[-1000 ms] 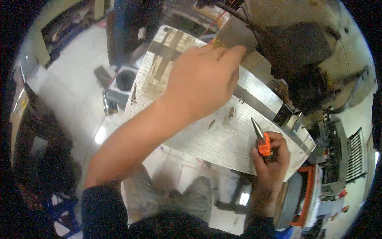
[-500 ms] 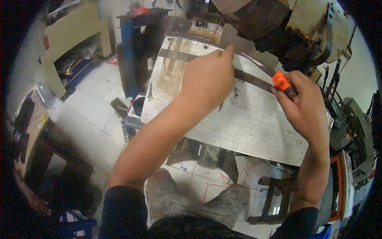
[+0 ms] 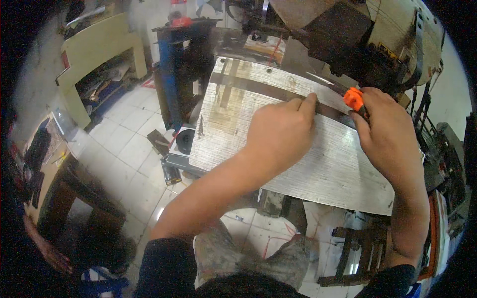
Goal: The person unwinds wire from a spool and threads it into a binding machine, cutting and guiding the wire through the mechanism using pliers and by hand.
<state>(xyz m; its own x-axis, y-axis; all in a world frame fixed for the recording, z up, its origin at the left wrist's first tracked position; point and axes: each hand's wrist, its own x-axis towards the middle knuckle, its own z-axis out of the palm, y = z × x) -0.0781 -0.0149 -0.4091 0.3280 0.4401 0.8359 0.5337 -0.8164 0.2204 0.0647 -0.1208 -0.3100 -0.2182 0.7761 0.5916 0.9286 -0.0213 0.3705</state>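
Observation:
A large silvery metal plate [image 3: 348, 171], scored with fine lines, lies in front of me. One dark flat strip [image 3: 271, 90] runs across its upper part. My left hand [image 3: 282, 130] is bent over this strip, its fingers drawn together and the index finger pointing forward. Whatever sits under those fingers is hidden. At the plate's right side, my right hand [image 3: 390, 126] is closed around a pointed tool [image 3: 354, 99] with an orange and black handle. Its thin shiny blade angles up and left over the plate's far edge, and its exact kind is unclear.
Beyond the plate, a big dark machine [image 3: 333, 37] overhangs the upper right. A blue and dark stand [image 3: 171, 74] rises at the far left. On the left is a bench [image 3: 49, 164], with another person's hand [image 3: 54, 257] below it. A dark rack [image 3: 348, 258] stands at lower right.
My left hand has come nearer and to the right along the strip, uncovering its left stretch. The right hand still grips the tool. The whole view has shifted slightly.

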